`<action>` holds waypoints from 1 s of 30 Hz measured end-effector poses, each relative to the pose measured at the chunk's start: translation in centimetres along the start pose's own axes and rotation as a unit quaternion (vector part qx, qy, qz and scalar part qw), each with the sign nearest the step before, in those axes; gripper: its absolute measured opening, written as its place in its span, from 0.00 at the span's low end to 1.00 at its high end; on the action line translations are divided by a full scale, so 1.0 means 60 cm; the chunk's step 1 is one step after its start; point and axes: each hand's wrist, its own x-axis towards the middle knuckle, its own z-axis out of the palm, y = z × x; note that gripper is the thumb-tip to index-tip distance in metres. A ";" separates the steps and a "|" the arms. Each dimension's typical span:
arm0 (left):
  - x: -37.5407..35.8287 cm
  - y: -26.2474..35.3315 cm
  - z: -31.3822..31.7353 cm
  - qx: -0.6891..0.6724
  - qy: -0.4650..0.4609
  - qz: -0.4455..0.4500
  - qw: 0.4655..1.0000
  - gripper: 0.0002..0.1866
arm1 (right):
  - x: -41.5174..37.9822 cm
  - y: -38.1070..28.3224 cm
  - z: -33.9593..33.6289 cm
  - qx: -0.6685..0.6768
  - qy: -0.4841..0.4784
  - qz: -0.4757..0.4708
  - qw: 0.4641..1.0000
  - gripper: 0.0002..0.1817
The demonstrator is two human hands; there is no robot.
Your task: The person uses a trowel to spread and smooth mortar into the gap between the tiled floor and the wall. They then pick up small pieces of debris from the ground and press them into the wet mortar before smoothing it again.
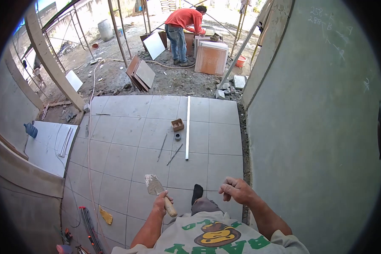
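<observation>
My left hand [161, 202] is wrapped round the wooden handle of a trowel [154, 184], whose blade points forward and is coated with pale mortar. To the right, my right hand [236, 190] is raised over the floor near the wall, its fingers curled together; whether anything small is between them is hidden. Below both hands lies the grey tiled floor [152, 165]. A long white straight bar [188, 131] rests on the tiles ahead, beside a small brown box [178, 124], a dark round roll [178, 136] and thin rods [174, 154].
A co-worker in a red top [183, 19] bends over stacked tiles [211, 58] outside. More tiles [142, 73] lean near scaffold poles. A green-grey wall [313, 127] stands right. A hose [89, 156], yellow piece [106, 216] and black-and-red tool [91, 228] lie left.
</observation>
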 end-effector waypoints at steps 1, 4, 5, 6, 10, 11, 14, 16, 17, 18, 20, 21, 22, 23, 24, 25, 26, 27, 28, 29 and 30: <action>0.011 0.017 0.018 -0.011 0.015 -0.001 1.000 0.16 | 0.025 -0.037 -0.021 -0.021 0.007 -0.037 0.999 0.18; 0.076 0.093 0.085 -0.028 0.035 -0.006 0.999 0.16 | 0.077 -0.170 -0.089 -0.067 0.006 -0.115 0.991 0.18; 0.098 0.116 0.110 -0.038 0.042 -0.008 0.998 0.16 | 0.084 -0.212 -0.111 -0.095 -0.006 -0.157 0.983 0.18; 0.118 0.142 0.141 -0.036 0.038 -0.009 0.999 0.16 | 0.092 -0.247 -0.134 -0.096 -0.001 -0.157 0.983 0.18; 0.214 0.243 0.265 0.003 0.005 0.049 0.999 0.15 | 0.109 -0.364 -0.210 -0.153 -0.002 -0.418 0.895 0.21; 0.241 0.259 0.296 0.017 -0.008 0.059 0.998 0.15 | 0.112 -0.388 -0.233 -0.192 -0.003 -0.428 0.883 0.24; 0.331 0.304 0.394 0.033 -0.043 0.039 0.998 0.15 | 0.169 -0.426 -0.303 -0.209 -0.010 -0.461 0.862 0.28; 0.396 0.326 0.461 0.028 -0.065 0.018 0.997 0.15 | 0.226 -0.447 -0.354 -0.190 -0.024 -0.484 0.854 0.28; 0.421 0.336 0.489 0.022 -0.079 -0.010 0.997 0.15 | 0.255 -0.456 -0.378 -0.190 -0.007 -0.491 0.850 0.27; 0.449 0.356 0.529 0.012 -0.097 -0.033 0.995 0.15 | 0.288 -0.470 -0.403 -0.187 0.001 -0.495 0.848 0.27; 0.468 0.405 0.611 0.022 -0.091 -0.058 0.994 0.15 | 0.355 -0.496 -0.452 -0.180 0.017 -0.504 0.845 0.27; 0.470 0.440 0.655 0.023 -0.102 -0.070 0.992 0.15 | 0.383 -0.515 -0.474 -0.178 0.030 -0.491 0.852 0.26; 0.488 0.474 0.697 0.026 -0.116 -0.077 0.990 0.15 | 0.411 -0.534 -0.497 -0.175 0.042 -0.478 0.860 0.25; 0.525 0.489 0.722 0.048 -0.119 -0.060 0.990 0.15 | 0.440 -0.547 -0.521 -0.168 0.050 -0.469 0.866 0.24; 0.538 0.515 0.748 0.059 -0.113 -0.071 0.989 0.15 | 0.469 -0.557 -0.541 -0.157 0.058 -0.466 0.869 0.24; 0.547 0.549 0.781 0.087 -0.128 -0.052 0.987 0.15 | 0.495 -0.567 -0.561 -0.147 0.063 -0.466 0.870 0.24; 0.558 0.585 0.815 0.113 -0.144 -0.031 0.983 0.15 | 0.522 -0.576 -0.581 -0.137 0.066 -0.468 0.871 0.23; 0.572 0.616 0.841 0.114 -0.162 -0.031 0.980 0.15 | 0.551 -0.583 -0.601 -0.128 0.069 -0.469 0.871 0.23; 0.578 0.649 0.871 0.114 -0.157 -0.035 0.980 0.15 | 0.581 -0.589 -0.622 -0.119 0.068 -0.470 0.872 0.23; 0.580 0.680 0.900 0.097 -0.168 -0.029 0.981 0.15 | 0.613 -0.592 -0.640 -0.110 0.063 -0.469 0.874 0.22; 0.581 0.712 0.927 0.079 -0.176 -0.023 0.981 0.16 | 0.645 -0.596 -0.659 -0.100 0.057 -0.469 0.876 0.22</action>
